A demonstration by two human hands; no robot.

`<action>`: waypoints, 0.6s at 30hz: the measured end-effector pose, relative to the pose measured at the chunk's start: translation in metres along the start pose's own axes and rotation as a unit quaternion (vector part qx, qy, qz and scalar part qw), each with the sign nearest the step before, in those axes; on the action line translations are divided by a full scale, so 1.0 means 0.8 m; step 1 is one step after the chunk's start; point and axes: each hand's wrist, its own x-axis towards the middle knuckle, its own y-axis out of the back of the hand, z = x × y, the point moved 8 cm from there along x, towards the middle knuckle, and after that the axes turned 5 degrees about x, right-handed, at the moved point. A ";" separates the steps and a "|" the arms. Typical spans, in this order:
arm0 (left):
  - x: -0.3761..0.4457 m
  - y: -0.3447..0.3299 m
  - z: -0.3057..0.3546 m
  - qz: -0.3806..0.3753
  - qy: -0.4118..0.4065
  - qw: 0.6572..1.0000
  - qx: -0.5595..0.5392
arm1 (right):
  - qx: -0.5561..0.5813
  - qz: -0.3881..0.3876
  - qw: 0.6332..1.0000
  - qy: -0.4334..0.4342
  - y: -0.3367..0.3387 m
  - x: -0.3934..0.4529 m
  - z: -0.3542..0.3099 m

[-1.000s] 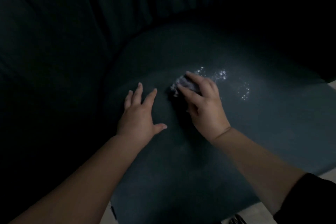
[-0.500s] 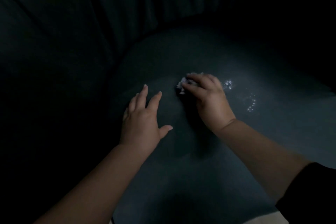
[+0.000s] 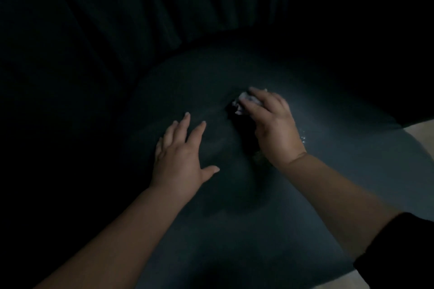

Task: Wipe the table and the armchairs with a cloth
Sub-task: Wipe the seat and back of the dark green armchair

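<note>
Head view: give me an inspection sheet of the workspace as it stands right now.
Surface: dark armchair seat, dimly lit; a few glinting wet specks right of the right hand.
Job's things: crumpled pale cloth, pressed on the seat under the right fingers.
Clutter: nothing seen.
Hands: left hand flat on the seat, fingers spread, holding nothing; right hand curled over the cloth.
Cables: nothing seen.
Surroundings: pleated dark chair back curving behind; pale floor at the right edge; black sleeve on the right arm. Table not in view.
</note>
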 end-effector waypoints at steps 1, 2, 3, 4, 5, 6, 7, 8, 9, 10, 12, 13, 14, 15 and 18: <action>0.002 -0.002 0.006 -0.003 -0.001 1.000 0.002 | -0.006 -0.011 1.000 -0.012 -0.001 0.005 0.006; 0.005 -0.004 0.010 -0.006 -0.001 1.000 0.006 | -0.011 -0.025 1.000 -0.015 -0.004 0.006 0.009; 0.007 -0.005 0.013 -0.010 0.001 1.000 0.012 | -0.014 -0.038 0.999 -0.016 -0.008 0.003 0.010; 0.009 -0.007 0.014 -0.014 0.004 1.000 0.017 | -0.013 -0.052 0.998 -0.019 -0.012 -0.005 0.008; 0.010 -0.008 0.015 -0.017 0.008 1.000 0.020 | -0.008 -0.067 0.997 -0.024 -0.015 -0.017 0.004; 0.010 -0.008 0.015 -0.020 0.009 0.999 0.023 | 0.001 -0.078 0.997 -0.028 -0.017 -0.031 -0.001; 0.009 -0.008 0.016 -0.023 0.009 0.999 0.025 | 0.015 -0.086 0.996 -0.031 -0.018 -0.046 -0.008; 0.009 -0.009 0.016 -0.026 0.009 0.999 0.028 | 0.031 -0.089 0.995 -0.031 -0.016 -0.058 -0.014; 0.008 -0.009 0.016 -0.027 0.009 0.999 0.031 | 0.047 -0.090 0.994 -0.029 -0.013 -0.065 -0.018; 0.008 -0.009 0.016 -0.029 0.010 0.999 0.034 | 0.058 -0.088 0.994 -0.028 -0.009 -0.065 -0.020; 0.009 -0.010 0.016 -0.031 0.010 0.999 0.037 | 0.059 -0.074 0.995 -0.029 0.002 -0.048 -0.014; 0.010 -0.010 0.016 -0.030 0.010 0.999 0.038 | 0.052 -0.060 0.996 -0.035 0.008 -0.034 -0.007; 0.010 -0.011 0.016 -0.027 0.011 0.999 0.040 | 0.041 -0.050 0.997 -0.042 0.011 -0.019 0.003; 0.010 -0.011 0.016 -0.022 0.011 0.999 0.040 | 0.023 -0.052 0.997 -0.045 0.010 -0.005 0.011; 0.009 -0.014 0.016 -0.012 0.011 0.999 0.036 | -0.017 -0.100 0.993 -0.053 -0.009 0.005 0.025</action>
